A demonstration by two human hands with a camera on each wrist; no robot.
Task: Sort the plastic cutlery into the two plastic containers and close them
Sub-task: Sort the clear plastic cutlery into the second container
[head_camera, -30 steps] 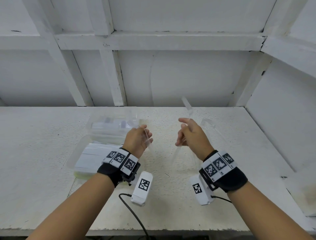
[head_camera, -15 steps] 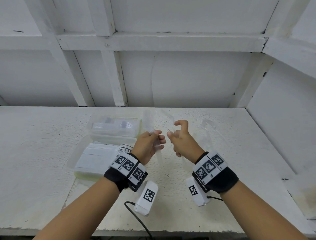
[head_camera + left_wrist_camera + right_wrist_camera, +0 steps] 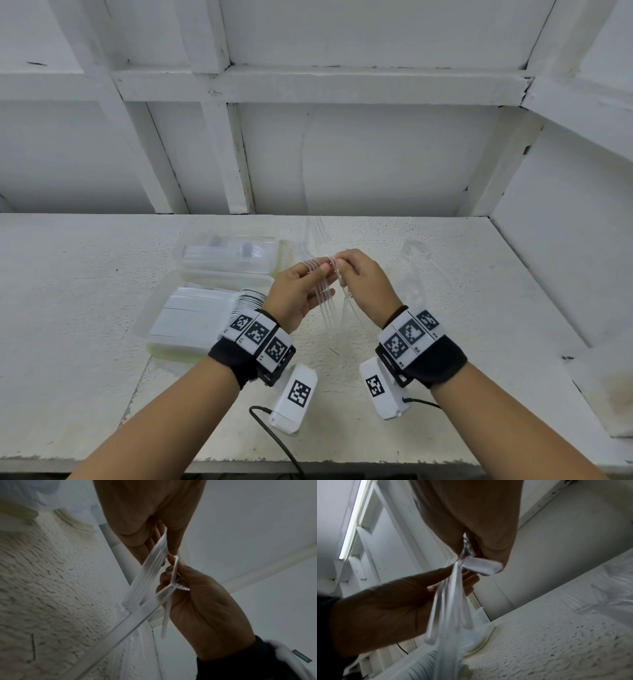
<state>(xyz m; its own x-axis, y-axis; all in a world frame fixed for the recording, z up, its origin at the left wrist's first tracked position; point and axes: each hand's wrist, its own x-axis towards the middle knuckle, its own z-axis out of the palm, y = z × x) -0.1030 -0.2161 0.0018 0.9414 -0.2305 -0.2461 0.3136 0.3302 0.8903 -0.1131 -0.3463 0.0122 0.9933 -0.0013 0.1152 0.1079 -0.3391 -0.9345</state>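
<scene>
Above the table's middle my two hands meet. My left hand [image 3: 318, 274] grips a bundle of clear plastic forks [image 3: 324, 301], thumb across the handles, tines pointing up and away. My right hand [image 3: 342, 263] pinches more clear cutlery [image 3: 347, 308] against that bundle, handles hanging down. The left wrist view shows the fork bundle [image 3: 150, 572] pinched near its end. In the right wrist view the clear handles [image 3: 450, 608] fan downward. Two open plastic containers sit to the left: the far container [image 3: 274, 255] holds clear cutlery, the near container [image 3: 150, 329] holds white cutlery.
A crumpled clear plastic bag [image 3: 421, 267] with more clear cutlery lies on the table to the right of my hands. White wall beams stand behind, and a side wall closes the right. A black cable [image 3: 274, 435] runs off the front edge.
My hands were apart, each with clear cutlery. They have come together at the centre, and the right hand's piece now lies against the left hand's bundle.
</scene>
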